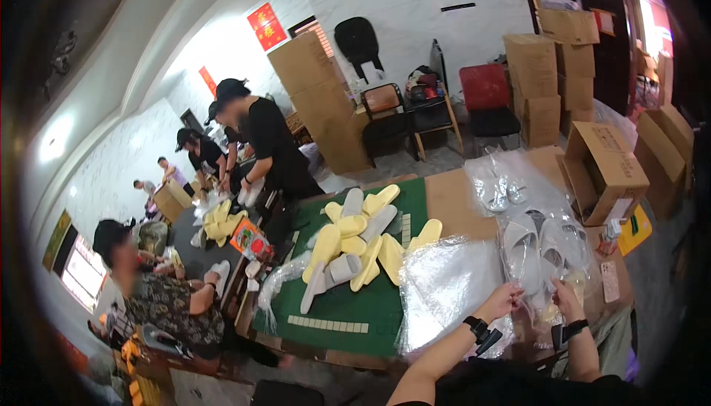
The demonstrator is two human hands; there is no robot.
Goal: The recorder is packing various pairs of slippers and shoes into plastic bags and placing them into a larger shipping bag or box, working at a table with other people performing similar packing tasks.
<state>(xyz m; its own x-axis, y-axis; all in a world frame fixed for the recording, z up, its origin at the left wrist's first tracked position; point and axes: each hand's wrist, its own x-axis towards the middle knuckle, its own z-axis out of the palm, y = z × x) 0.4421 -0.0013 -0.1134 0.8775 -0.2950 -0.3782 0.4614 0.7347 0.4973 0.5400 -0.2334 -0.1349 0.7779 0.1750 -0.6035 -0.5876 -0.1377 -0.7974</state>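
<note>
We hold a clear plastic bag (535, 296) between our left hand (505, 299) and right hand (564, 298), fingers pinched on its edges, above the bench (452, 197). Bagged white slippers (529, 239) lie just beyond; a stack of clear bags (444, 280) left; loose yellow and white slippers (355, 247) on the green mat (348, 306).
</note>
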